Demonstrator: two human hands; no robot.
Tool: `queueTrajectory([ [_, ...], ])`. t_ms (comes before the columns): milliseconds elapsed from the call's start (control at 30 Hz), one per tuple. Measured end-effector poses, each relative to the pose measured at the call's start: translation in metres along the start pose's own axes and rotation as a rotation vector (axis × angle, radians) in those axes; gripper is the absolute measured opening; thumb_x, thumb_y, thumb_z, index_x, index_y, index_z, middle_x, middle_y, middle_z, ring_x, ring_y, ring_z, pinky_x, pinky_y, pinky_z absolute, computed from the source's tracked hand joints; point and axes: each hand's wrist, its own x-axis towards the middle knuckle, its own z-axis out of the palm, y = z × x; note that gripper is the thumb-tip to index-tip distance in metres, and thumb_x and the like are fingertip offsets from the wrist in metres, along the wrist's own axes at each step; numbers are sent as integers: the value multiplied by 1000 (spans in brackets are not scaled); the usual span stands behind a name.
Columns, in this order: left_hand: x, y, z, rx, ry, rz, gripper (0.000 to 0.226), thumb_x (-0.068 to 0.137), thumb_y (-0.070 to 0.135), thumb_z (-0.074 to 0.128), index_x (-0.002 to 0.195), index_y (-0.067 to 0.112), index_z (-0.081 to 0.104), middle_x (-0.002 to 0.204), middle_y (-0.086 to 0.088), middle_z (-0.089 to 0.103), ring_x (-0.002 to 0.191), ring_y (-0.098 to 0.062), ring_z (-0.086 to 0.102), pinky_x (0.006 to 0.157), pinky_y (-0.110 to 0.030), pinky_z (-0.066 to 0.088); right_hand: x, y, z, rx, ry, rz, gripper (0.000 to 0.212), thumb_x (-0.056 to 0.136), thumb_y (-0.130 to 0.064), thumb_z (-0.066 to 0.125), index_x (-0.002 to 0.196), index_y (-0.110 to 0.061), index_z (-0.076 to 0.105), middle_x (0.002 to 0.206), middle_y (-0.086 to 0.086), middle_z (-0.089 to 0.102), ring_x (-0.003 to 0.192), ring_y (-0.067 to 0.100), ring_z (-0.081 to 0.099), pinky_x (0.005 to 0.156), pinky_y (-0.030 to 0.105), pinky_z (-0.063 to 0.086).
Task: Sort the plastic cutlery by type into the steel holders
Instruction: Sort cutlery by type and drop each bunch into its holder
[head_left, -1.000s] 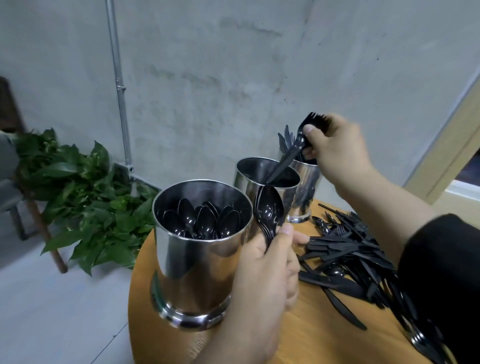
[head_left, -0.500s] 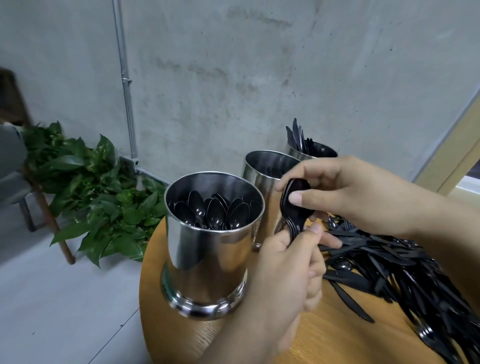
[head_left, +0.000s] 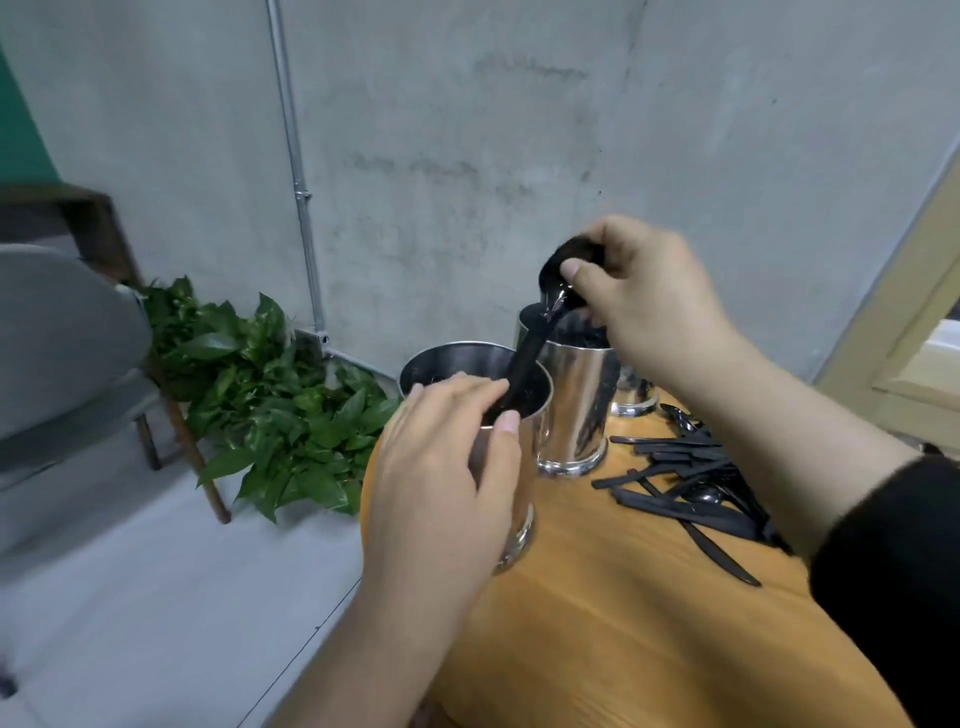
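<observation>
Holding a small bundle of black plastic spoons (head_left: 540, 332) by the bowl ends, the right hand (head_left: 644, 306) has thumb and fingers pinched around them above the nearest steel holder (head_left: 524, 457); the handles slant down into its open mouth (motion blur smears the bundle, so a count is not possible). The left hand (head_left: 447, 467) lies over the near rim of that holder, thumb against the steel wall, fingers reaching across the opening beside the spoon handles; whether it actually clasps the rim or only rests there I cannot tell. A second steel holder (head_left: 576, 410) stands just behind and to the right, touching or nearly touching the first, with dark cutlery inside. Only the base of a third holder (head_left: 634, 400) shows behind the right forearm. Unsorted black cutlery (head_left: 691, 483), knives mostly visible, lies in a loose pile on the wooden counter (head_left: 623, 623) under the right arm. A leafy plant (head_left: 280, 400) sits on the floor by the concrete wall.
</observation>
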Motion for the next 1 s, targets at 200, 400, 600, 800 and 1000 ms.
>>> queueTrajectory([
  [200,-1,7,-1,18,-3,58,31,99,28,52,120,16,72,123,8,66,117,-6,57,104,-21,42,-38,30,-12,-254,-169,43,50,97,-45,61,142,-25,54,127,-3,65,110,14,62,94,30,47],
  [400,-40,47,59,-119,-178,174,25,103,25,50,110,16,73,110,11,66,103,1,54,101,-4,31,-155,108,-101,-356,26,289,19,101,-36,56,111,-30,71,100,-15,70,89,2,61,74,16,42],
  [600,-64,47,160,179,-728,145,41,108,37,44,148,29,50,146,11,48,136,-12,44,117,-33,35,-258,164,-108,-477,-3,270,15,96,-27,61,103,-20,73,104,-12,66,100,9,60,91,23,44],
  [800,-51,26,213,496,-808,126,70,103,61,37,163,27,19,171,-3,14,159,-19,6,128,-50,5,-270,184,-100,-421,12,174,15,96,-26,63,103,-20,74,109,-13,65,105,7,57,95,30,46],
  [1000,-66,51,225,426,-900,128,67,104,60,33,161,25,26,171,-4,16,157,-21,15,127,-37,7,-270,194,-119,-375,59,183,8,94,-20,65,97,-20,73,103,-15,66,101,6,60,93,22,46],
])
